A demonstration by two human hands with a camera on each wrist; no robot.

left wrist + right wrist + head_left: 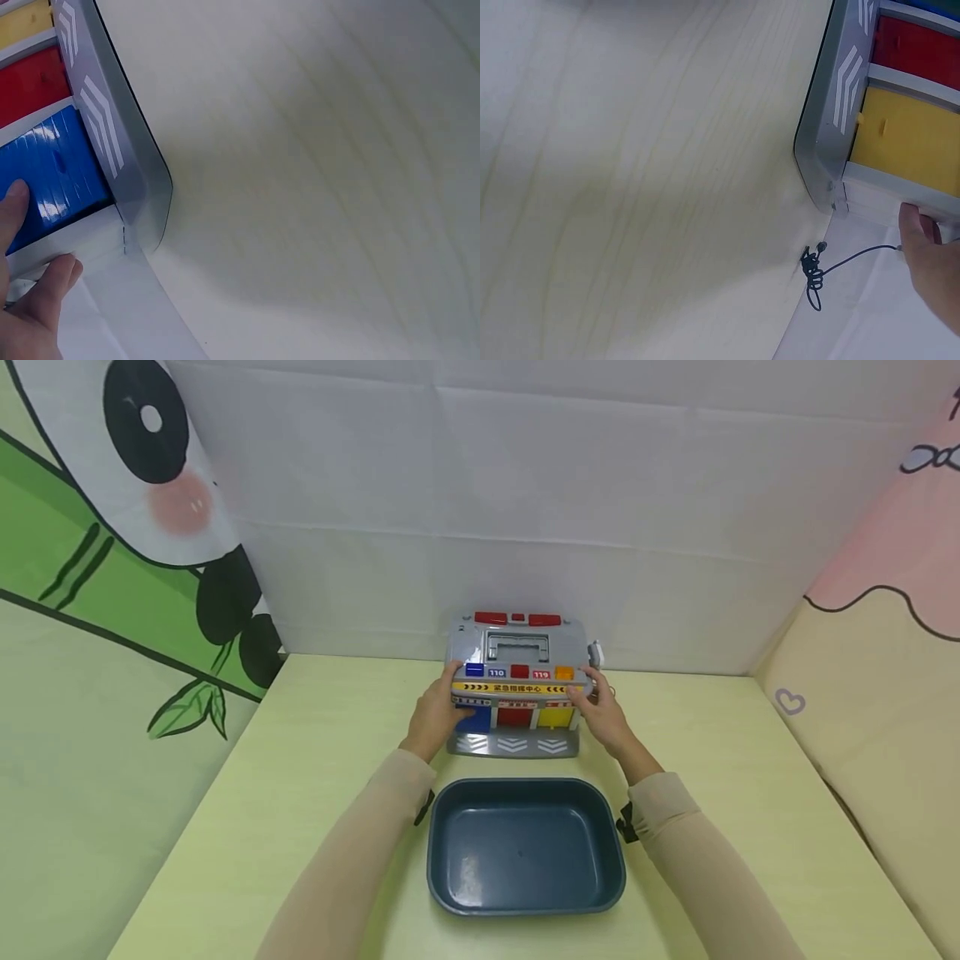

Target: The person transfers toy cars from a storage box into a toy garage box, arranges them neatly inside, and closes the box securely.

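A grey toy garage (517, 743) with a blue door (474, 720), a red door (514, 717) and a yellow door (555, 717) stands at the table's back. My left hand (435, 714) grips its left side, with the thumb over the blue door and the other fingers along the side wall, as the left wrist view shows. My right hand (606, 714) holds the opposite side near the yellow door, fingertips (911, 217) against the side wall. A folded handle (518, 648) and red lights (544, 620) top the toy.
A dark blue plastic tub (525, 906) sits in front of the toy, between my forearms. Behind the toy hangs a white cloth wall (525, 485). In the right wrist view, a coiled black cord (812, 274) lies near the table's edge beside the toy.
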